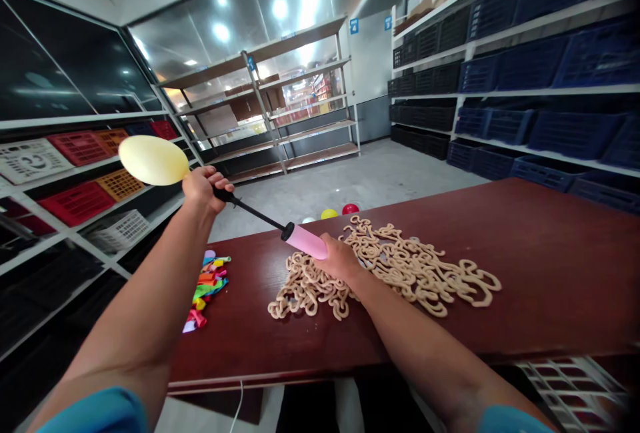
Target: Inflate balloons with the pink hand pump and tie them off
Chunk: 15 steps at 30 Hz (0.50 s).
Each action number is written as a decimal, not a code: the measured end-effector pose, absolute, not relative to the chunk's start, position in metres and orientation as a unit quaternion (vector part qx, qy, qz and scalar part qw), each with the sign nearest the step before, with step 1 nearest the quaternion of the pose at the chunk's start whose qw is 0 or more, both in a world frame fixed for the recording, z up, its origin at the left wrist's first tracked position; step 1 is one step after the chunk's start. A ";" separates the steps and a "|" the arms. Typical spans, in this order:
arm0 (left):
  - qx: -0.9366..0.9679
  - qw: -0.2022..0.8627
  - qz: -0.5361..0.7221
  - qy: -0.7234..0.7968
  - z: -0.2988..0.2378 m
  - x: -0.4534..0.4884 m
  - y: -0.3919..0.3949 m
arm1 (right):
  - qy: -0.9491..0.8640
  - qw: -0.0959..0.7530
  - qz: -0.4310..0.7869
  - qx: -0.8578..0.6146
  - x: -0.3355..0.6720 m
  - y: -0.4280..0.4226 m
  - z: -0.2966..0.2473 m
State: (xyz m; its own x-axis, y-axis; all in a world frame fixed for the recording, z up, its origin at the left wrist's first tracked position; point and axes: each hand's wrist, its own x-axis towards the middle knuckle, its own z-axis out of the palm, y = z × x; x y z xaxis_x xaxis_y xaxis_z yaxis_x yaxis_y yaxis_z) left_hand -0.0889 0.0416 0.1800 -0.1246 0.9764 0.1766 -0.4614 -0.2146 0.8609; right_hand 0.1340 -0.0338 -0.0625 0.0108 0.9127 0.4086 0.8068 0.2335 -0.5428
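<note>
My left hand (204,187) is closed around the black end of a balloon pump, with a pale yellow balloon (154,160) at its fingers. The balloon is swollen and points away to the left; its neck is hidden in the hand. A thin black rod runs from there to the pump's pink barrel (306,241), and much of the rod shows. My right hand (341,259) grips the barrel's other end, low over the table. Beneath and beyond the right hand lies a spread pile of beige, curly, rope-like pieces (405,266).
Limp coloured balloons (207,289) lie at the left edge of the dark red table (530,253). Past its far edge are a yellow balloon (329,213) and a red balloon (351,208). Crate-filled shelves (465,79) line the right; racks stand left and behind.
</note>
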 end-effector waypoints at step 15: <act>0.356 0.535 0.663 0.383 0.074 -0.007 0.028 | -0.689 0.345 0.098 -0.630 0.135 -0.037 -0.065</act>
State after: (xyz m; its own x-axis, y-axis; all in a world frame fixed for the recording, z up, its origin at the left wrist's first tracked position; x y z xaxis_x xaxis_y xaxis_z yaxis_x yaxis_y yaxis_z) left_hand -0.0069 0.0283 0.0743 -0.1730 0.9830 0.0622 -0.4372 -0.1332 0.8894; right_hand 0.1351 -0.0371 -0.0646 0.0316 0.9356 0.3517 0.8000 0.1873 -0.5700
